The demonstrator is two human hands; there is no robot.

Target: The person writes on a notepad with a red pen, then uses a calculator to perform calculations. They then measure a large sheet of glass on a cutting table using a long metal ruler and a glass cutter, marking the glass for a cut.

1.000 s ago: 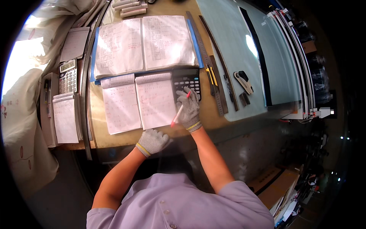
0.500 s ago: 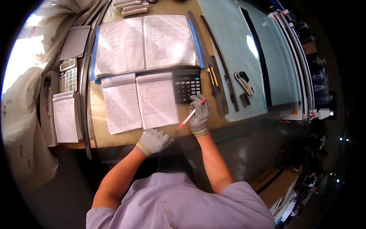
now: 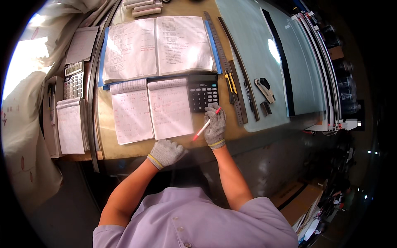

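Observation:
My right hand (image 3: 215, 124), in a grey knit glove, grips a red and white pen (image 3: 205, 125) and rests at the lower edge of a black calculator (image 3: 202, 92). The pen's tip points down-left toward the corner of two white notepads (image 3: 152, 110) lying side by side. My left hand (image 3: 166, 152), also gloved, is closed in a loose fist at the table's front edge, just below the notepads, holding nothing. An open book with a blue cover (image 3: 158, 46) lies behind the notepads.
Long metal rulers (image 3: 229, 70), a yellow utility knife (image 3: 230, 84) and a stapler-like tool (image 3: 264, 89) lie right of the calculator beside a pale green cutting mat (image 3: 264, 49). A second grey calculator (image 3: 73, 80) and another notepad (image 3: 70, 126) sit at the far left.
My right hand slid with the pen from the notepad's right page over to the calculator's lower edge. My left hand stayed at the table's front edge.

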